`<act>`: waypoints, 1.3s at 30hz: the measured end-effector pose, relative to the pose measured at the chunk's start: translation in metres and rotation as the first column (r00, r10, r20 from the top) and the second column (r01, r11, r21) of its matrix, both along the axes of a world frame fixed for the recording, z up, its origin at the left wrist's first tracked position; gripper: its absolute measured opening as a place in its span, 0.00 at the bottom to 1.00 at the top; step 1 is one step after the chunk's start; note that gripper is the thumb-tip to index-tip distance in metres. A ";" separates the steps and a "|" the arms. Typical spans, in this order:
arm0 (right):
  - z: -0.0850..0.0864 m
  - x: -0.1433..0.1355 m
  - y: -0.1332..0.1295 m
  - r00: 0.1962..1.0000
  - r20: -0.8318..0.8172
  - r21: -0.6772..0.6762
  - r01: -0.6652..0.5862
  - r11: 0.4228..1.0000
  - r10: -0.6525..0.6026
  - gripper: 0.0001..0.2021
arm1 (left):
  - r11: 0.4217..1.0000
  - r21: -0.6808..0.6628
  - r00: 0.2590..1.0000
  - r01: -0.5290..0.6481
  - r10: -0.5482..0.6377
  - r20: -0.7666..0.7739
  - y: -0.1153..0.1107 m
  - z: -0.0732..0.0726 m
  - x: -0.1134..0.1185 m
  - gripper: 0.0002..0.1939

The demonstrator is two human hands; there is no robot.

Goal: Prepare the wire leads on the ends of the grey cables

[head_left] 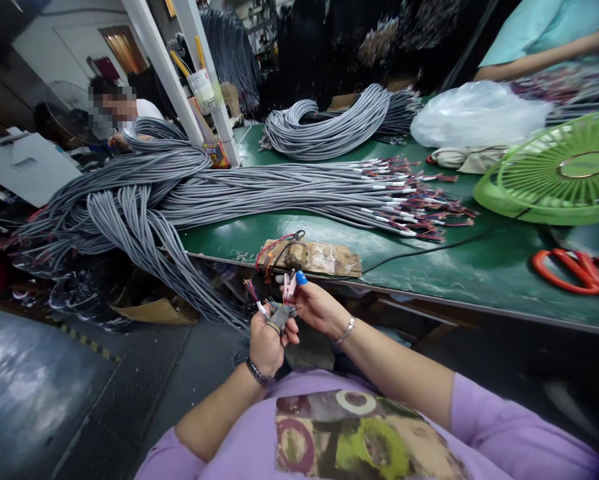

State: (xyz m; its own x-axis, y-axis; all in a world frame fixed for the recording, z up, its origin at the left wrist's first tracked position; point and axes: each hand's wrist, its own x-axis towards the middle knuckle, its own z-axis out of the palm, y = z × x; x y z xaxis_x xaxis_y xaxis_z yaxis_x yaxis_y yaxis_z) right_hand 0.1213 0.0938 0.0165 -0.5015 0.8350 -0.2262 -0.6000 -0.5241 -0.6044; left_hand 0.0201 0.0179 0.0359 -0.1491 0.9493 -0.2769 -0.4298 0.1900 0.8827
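Note:
My left hand [266, 348] is closed around a grey cable end [280, 317], held low in front of the table edge. Thin coloured wires [252, 291] fan out above that hand, beside a white sleeve. My right hand [319, 308] pinches a small pale pink clip-like piece [289, 287] right by the cable end; a blue cover sits on one fingertip. Its exact kind is too small to make out. Just beyond both hands, a wooden block [324, 257] wrapped in clear tape lies at the table edge, with red and black leads at its left end.
Grey cables [259, 190] with stripped ends lie across the green table [229, 235], some hanging off its left side. Behind is a coiled bundle [329, 130]. A green fan [554, 170], red-handled scissors [574, 272] and a plastic bag [479, 113] are right. Two other people sit beyond.

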 end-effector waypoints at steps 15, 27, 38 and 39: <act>0.006 -0.001 -0.002 0.996 -0.085 -0.106 -0.010 0.994 0.001 0.18 | 1.000 0.026 0.998 0.009 -0.007 -0.063 -0.005 -0.005 0.001 0.17; 0.012 0.021 -0.024 0.936 0.304 0.126 -0.224 0.966 0.177 0.19 | 0.992 0.124 0.974 0.009 0.019 -0.224 -0.011 -0.022 -0.009 0.16; 0.015 0.023 -0.023 0.890 0.442 0.315 -0.266 0.911 0.108 0.17 | 0.970 0.021 0.905 0.242 -0.218 -0.364 -0.008 -0.014 -0.017 0.16; 0.016 0.023 -0.023 0.889 0.443 0.320 -0.273 0.907 0.112 0.17 | 0.966 0.006 0.899 0.258 -0.238 -0.369 -0.008 -0.012 -0.018 0.16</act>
